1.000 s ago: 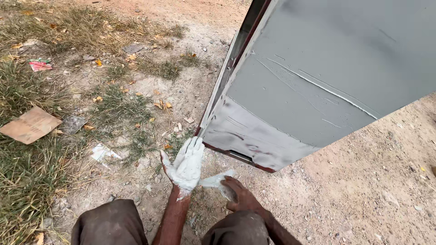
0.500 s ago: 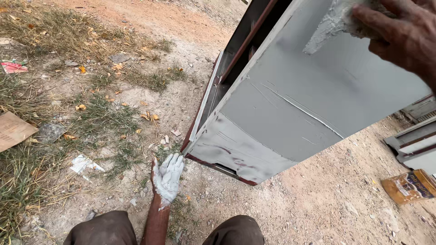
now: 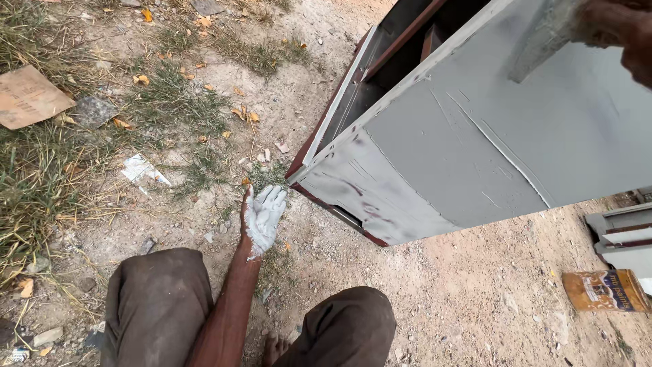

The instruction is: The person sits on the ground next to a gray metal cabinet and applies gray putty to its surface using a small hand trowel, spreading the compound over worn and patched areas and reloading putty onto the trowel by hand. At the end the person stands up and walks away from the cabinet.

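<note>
**Grey filler going onto the metal cabinet**

We see the left hand [image 3: 263,216] low by the bottom corner of the grey cabinet [image 3: 475,143] — fingers spread flat, palm smeared with grey filler, gripping nothing, fingertips just beside the corner edge. Right hand [image 3: 621,37] is at top right, closed on a grey-coated scraper [image 3: 543,44] whose blade lies against the cabinet's upper panel. The cabinet lies tilted on bare dirt [image 3: 489,299], open side toward the grass [image 3: 47,183]. A tin [image 3: 604,290] lies on the dirt at far right — well apart from both hands. Cardboard scrap [image 3: 30,95] at top left.
</note>
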